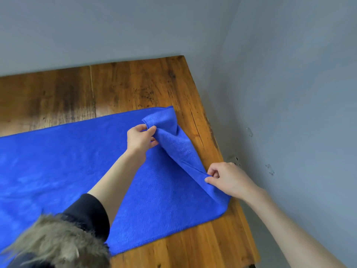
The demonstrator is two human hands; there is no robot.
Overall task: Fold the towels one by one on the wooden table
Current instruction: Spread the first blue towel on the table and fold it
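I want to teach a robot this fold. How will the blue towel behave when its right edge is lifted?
Probably floppy: the blue towel sags between the left hand and right hand. Its fleecy nap likely grips, not slips. It looks light, since fingertip pinches raise it off the wooden table.

A: Our left hand (142,139) reaches forward, forearm bare below a dark sleeve (88,213), thumb and fingers (152,130) pinched closed.

B: Our right hand (229,179) sits nearer and to the right, wrist bent inward, fingertips likewise pinched together, its forearm bare.
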